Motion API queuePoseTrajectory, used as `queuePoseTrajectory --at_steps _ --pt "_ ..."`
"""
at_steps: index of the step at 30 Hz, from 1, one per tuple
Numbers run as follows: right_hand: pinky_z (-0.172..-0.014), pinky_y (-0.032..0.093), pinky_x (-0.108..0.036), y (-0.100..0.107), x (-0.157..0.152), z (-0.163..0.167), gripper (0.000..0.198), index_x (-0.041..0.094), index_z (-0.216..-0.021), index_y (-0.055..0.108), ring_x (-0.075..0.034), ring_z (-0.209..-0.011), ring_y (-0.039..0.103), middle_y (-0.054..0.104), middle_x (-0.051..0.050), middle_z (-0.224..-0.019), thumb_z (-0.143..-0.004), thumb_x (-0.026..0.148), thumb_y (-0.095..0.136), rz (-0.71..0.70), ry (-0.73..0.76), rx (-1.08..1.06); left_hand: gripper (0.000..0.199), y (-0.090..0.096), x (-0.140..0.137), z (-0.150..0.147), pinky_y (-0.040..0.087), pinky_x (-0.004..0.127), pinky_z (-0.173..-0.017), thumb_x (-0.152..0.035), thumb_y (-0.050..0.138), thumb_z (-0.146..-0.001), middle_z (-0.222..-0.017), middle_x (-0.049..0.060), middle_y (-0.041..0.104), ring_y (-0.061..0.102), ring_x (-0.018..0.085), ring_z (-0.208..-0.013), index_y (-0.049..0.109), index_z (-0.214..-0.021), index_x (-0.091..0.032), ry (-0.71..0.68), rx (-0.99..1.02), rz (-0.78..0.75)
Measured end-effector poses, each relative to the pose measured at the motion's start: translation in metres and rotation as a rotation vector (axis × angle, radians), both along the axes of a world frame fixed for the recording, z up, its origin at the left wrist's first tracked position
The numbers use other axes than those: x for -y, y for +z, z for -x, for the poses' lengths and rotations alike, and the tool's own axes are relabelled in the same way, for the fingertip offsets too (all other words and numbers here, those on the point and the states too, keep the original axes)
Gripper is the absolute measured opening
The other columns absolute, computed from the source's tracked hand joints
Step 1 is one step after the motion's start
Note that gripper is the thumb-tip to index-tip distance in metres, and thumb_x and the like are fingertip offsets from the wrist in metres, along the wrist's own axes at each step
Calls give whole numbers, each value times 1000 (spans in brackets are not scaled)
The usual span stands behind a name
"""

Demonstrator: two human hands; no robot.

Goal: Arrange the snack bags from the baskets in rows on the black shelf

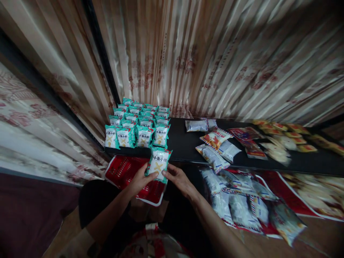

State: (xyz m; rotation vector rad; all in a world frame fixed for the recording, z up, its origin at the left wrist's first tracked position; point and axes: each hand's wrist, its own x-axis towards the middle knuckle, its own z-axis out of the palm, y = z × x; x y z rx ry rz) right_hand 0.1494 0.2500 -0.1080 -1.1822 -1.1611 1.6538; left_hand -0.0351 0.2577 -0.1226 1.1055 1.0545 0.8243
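A teal-and-white snack bag with printed black characters is held upright between my two hands, above the front edge of the black shelf. My left hand grips its lower left side, thumb across the front. On the lower right side, my right hand pinches the same bag. Just beyond it, several matching snack bags stand in rows on the shelf's left end. Under my hands lies a red basket, partly hidden by my left arm.
Silver-backed and orange snack bags lie loosely on the black shelf. Red packets and small yellow packets are farther right. More silver bags fill a red basket at lower right. A pleated curtain hangs behind.
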Motion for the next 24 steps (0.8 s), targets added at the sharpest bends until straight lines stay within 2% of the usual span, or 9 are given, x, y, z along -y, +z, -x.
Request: queuePoseTrajectory --at_steps 4,8,10,14,18,24 --pt "-87 47 -40 4 -6 -5 53 17 -103 67 -25 -90 64 71 -7 -97 -65 54 71 -26 -40 13 54 -3 -11 -10 48 34 -90 -36 68 -71 -115 8 65 60 24 -104 54 -119 -16 -21 -137 -91" --pt "-88 47 -39 -5 -21 -11 53 17 -102 66 -25 -92 64 70 -8 -101 -65 55 70 -87 -138 82 53 -6 -19 -22 46 38 -95 -31 63 -75 -125 13 55 53 27 -114 50 -124 -16 134 -473 -240" --pt "-88 47 -39 -12 -33 -16 50 17 -102 65 -25 -92 64 70 -8 -102 -68 54 67 -152 -193 150 53 -6 -22 -27 47 38 -94 -26 56 -78 -131 15 49 51 26 -118 46 -129 -15 162 -547 -288" --pt "-87 46 -39 -22 -62 -25 43 17 -101 64 -25 -93 62 70 -8 -99 -72 49 63 -276 -265 370 56 -7 -26 -36 47 38 -96 -20 50 -78 -141 15 38 47 25 -123 41 -133 -14 133 -546 -363" --pt "-85 47 -38 -27 -82 -29 39 19 -102 64 -24 -91 62 70 -6 -97 -75 46 59 -293 -308 565 60 -14 -35 -41 40 41 -104 -17 50 -76 -146 12 34 39 25 -130 39 -135 -16 123 -540 -398" --pt "-88 46 -38 -31 -89 -23 41 17 -108 63 -26 -97 62 68 -9 -106 -76 42 56 -336 -279 632 64 -29 -44 -51 38 40 -107 -14 50 -74 -146 10 35 34 23 -134 37 -137 -19 134 -565 -407"
